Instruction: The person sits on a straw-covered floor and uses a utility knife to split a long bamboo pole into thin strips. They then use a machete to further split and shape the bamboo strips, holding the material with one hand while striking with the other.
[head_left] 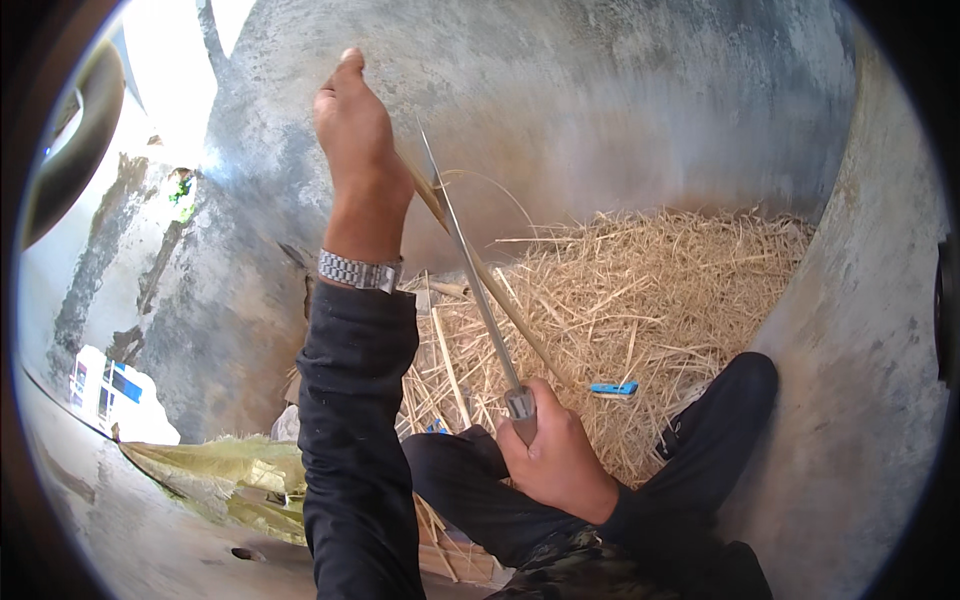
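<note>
My right hand (555, 450) is closed around the handle of a long, narrow-bladed knife (489, 310), its tip pointing up and away. My left hand (360, 140) is raised farther off, thumb up, a metal-band watch on the wrist. From behind its palm a thin tan bamboo strip (527, 332) slants down to the right, and the hand appears closed on it; most of its fingers are hidden. Near the hand, the blade crosses the strip, seemingly touching it. A thin curled sliver (490, 180) stands off the strip there.
A broad heap of straw-like shavings (660, 290) lies before my bent legs (725, 410), with a small blue plastic object (613, 388) on it. A grey, stained wall (600, 100) curves around behind. Greenish torn sheeting (215, 470) lies at the left.
</note>
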